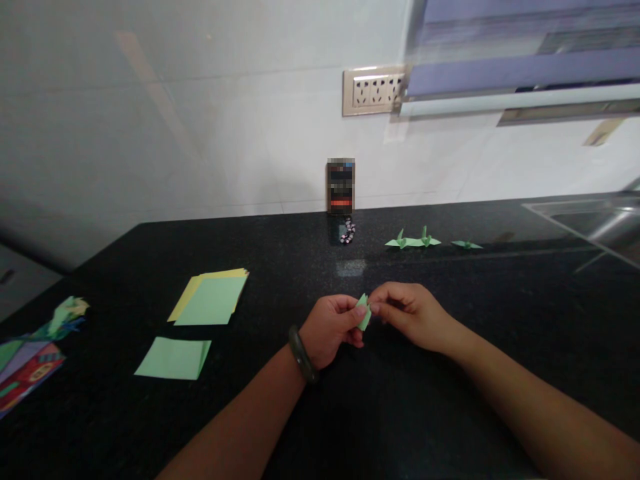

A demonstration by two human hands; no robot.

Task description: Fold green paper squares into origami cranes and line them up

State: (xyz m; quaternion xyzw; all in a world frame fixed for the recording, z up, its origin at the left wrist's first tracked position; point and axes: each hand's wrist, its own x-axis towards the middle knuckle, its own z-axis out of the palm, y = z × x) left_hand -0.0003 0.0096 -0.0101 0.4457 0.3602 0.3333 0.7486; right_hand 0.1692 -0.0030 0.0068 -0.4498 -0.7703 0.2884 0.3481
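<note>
Between thumb and fingers, my left hand (330,328) holds a small folded piece of green paper (365,315) above the dark countertop. A dark bangle (302,355) circles the left wrist. My right hand (413,312) is closed in a pinch at the paper's right edge, thumb and forefinger together on its tip. Farther back on the right stand several small green folded paper cranes (424,239). To the left lies a green sheet (173,359) with a fold along its right side.
A stack of green and yellow paper (213,300) lies left of centre. Colourful papers and a packet (35,377) sit at the far left. A phone (341,187) leans on the wall behind a beaded string (347,231). A metal sink (600,223) edges the right.
</note>
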